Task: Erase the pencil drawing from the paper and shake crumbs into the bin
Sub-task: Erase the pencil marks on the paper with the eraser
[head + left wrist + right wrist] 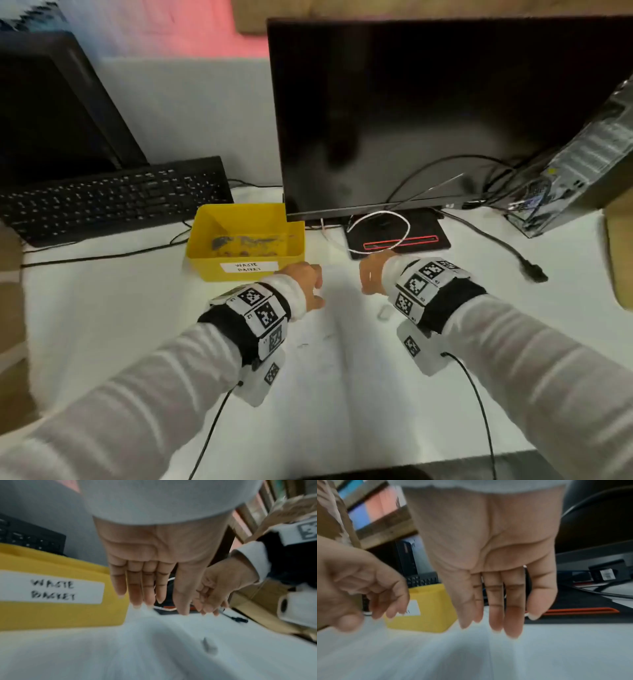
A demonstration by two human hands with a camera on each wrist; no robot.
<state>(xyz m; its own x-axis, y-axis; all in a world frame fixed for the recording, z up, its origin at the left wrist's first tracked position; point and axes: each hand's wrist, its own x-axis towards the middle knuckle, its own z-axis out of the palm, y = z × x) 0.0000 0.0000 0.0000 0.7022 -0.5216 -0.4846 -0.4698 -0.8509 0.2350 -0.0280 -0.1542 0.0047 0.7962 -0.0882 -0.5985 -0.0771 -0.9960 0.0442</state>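
A yellow bin [245, 240] labelled WASTE BASKET stands at the back of the white table, with grey crumbs on its floor. Just in front and to its right, my left hand [310, 284] and right hand [371, 275] hover side by side over a white paper [329, 359] that shows faint pencil marks. The sheet barely stands out from the table. Both hands hold nothing. In the wrist views the left hand [150, 588] and the right hand [496, 601] point their fingers straight down. A small white eraser [384, 312] lies under the right wrist and shows as the eraser [210, 647] too.
A large black monitor [428, 120] stands behind the hands, its base [399, 236] ringed by a white cable. A black keyboard [113, 198] and second screen [51, 113] sit at the back left. A computer tower [575, 171] and a loose black cable [531, 270] lie to the right.
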